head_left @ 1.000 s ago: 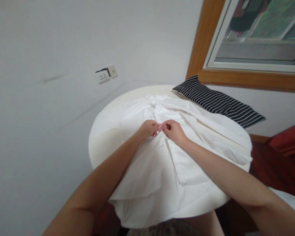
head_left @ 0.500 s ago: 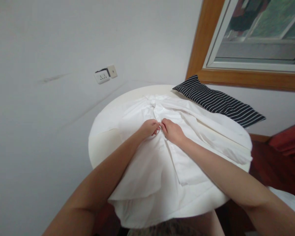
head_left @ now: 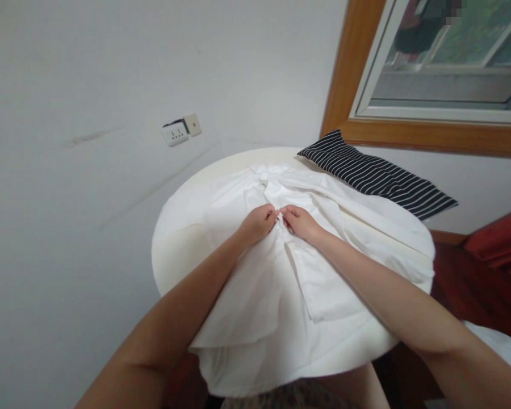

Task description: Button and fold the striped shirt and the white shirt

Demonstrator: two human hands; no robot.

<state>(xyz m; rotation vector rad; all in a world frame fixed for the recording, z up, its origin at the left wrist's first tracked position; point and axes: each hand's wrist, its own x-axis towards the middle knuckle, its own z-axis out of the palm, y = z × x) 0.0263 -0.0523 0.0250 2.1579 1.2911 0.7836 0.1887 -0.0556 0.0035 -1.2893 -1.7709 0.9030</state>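
Observation:
A white shirt [head_left: 255,301] lies spread on a round white table [head_left: 187,250], its collar at the far side and its lower hem hanging over the near edge. My left hand [head_left: 259,221] pinches the front opening of the shirt near the middle. Right beside it, fingertips almost touching, my right hand [head_left: 298,221] pinches the other front edge. The cloth is gathered and raised between them. Any button under the fingertips is too small and covered to make out. One long sleeve stretches toward the table's right side.
A black-and-white striped cloth item [head_left: 378,176] lies at the table's back right edge. Behind the table is a white wall with a socket [head_left: 175,134]. A wood-framed window [head_left: 434,136] is at upper right, with red fabric [head_left: 500,244] below it.
The fingers of both hands have shifted slightly at the shirt front, the right hand's fingers curling a bit differently. The shirt stays in place; the view moved very little.

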